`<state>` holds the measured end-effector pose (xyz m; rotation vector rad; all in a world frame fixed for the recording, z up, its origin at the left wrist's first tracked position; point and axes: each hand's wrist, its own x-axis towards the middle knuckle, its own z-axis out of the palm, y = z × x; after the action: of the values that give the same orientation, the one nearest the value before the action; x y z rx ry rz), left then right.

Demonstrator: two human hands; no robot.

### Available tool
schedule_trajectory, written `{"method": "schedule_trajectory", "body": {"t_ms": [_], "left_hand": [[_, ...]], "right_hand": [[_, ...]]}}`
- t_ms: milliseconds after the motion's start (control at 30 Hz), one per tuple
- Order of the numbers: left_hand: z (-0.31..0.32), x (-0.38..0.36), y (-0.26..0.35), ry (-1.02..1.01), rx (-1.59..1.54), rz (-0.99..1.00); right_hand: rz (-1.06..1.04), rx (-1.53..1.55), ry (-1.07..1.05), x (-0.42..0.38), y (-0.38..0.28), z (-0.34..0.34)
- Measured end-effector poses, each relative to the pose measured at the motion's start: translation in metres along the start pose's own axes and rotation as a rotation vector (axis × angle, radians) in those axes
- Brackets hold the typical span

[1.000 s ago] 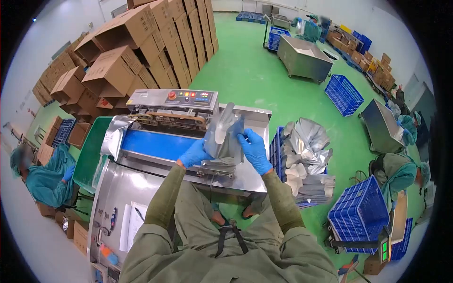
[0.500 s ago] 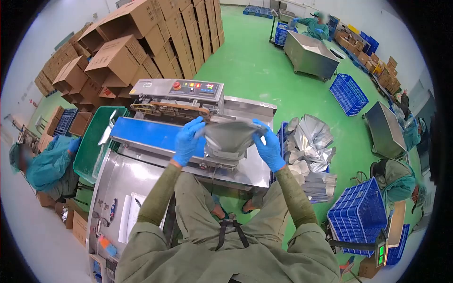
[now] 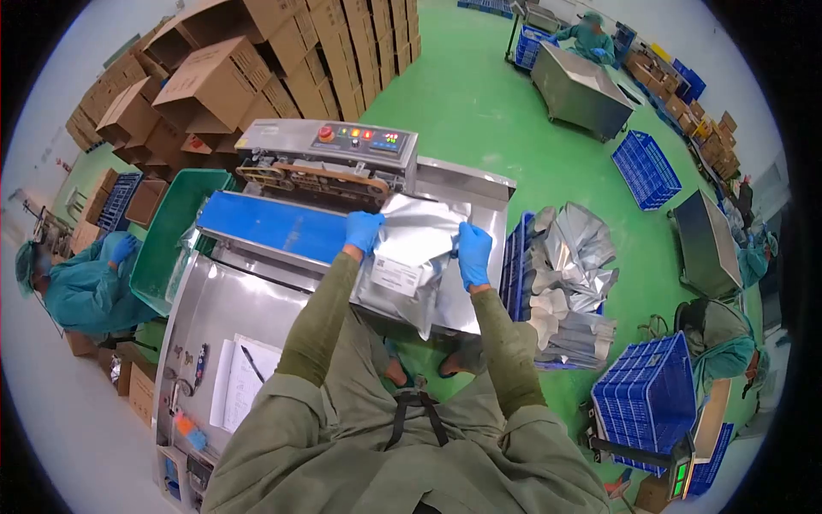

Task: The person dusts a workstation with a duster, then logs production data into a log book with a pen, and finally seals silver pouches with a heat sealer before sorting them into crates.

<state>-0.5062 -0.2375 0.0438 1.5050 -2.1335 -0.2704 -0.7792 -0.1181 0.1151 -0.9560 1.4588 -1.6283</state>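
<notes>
A silver foil bag with a white printed label on its front lies tilted over the near edge of the steel table. In a blue glove, my left hand grips the bag's left side near the top. My right hand, also gloved in blue, is closed on the right side of the bag. Just behind stands a band sealer with lit displays, a red button and a brown belt. Its blue conveyor belt runs to the left of my left hand.
A blue crate of foil bags stands at right. On the left are a green tub and a steel tray table with a notebook and pen. Stacked cartons fill the back left. Co-workers sit farther off.
The bag has swung from edge-on to its labelled face showing, its bottom now hanging towards me. My hands stay on its upper part, the left shifted right. My view has tilted slightly.
</notes>
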Motion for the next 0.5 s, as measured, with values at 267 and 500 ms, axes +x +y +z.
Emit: {"method": "schedule_trajectory", "body": {"t_ms": [267, 500], "left_hand": [[-0.045, 0.006, -0.017, -0.018, -0.478, -0.338], [-0.066, 0.006, -0.126, -0.086, -0.699, -0.391]], "right_hand": [[-0.022, -0.026, -0.067, 0.021, 0.025, 0.049], [-0.252, -0.279, -0.406, 0.048, 0.028, 0.075]]}}
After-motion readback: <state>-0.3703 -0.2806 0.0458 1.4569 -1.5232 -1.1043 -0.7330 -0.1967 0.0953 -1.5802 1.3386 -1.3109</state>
